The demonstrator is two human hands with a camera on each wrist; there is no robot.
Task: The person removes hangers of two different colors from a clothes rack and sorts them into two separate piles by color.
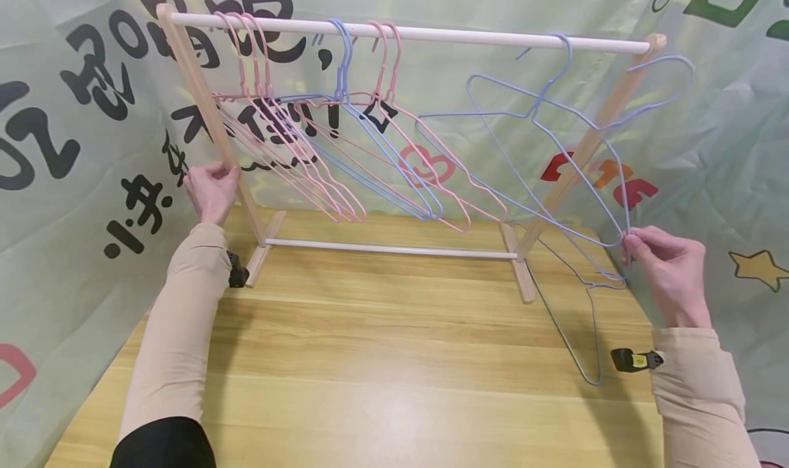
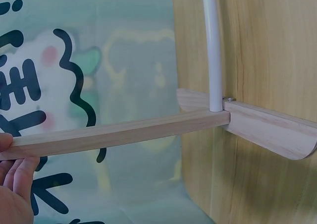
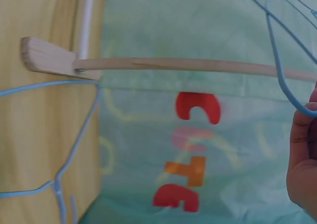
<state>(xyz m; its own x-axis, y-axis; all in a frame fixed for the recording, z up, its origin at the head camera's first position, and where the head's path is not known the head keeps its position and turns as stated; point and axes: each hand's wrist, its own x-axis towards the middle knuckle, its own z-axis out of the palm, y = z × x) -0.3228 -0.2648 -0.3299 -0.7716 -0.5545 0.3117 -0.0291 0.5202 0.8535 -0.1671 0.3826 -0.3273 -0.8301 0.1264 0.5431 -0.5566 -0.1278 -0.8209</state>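
Observation:
My left hand (image 1: 212, 192) grips the left wooden post (image 1: 203, 105) of a clothes rack, thumb on one side and fingers on the other. At the right, my right hand (image 1: 668, 269) pinches the lower corner of a blue clothes hanger (image 3: 281, 75). Its hook rises beside the top of the right wooden post (image 1: 585, 156). Close by, another blue hanger (image 1: 536, 103) hangs tilted from the white top bar (image 1: 444, 33), its lower corner near my right fingertips. Whether those fingers also touch that second hanger, I cannot tell.
Pink hangers (image 1: 255, 64) and blue hangers (image 1: 345, 64) hang along the left and middle of the bar. A blue hanger (image 1: 598, 345) lies on the wooden table (image 1: 382, 358) by the rack's right foot (image 1: 522, 276). A printed cloth (image 1: 80, 201) surrounds the table.

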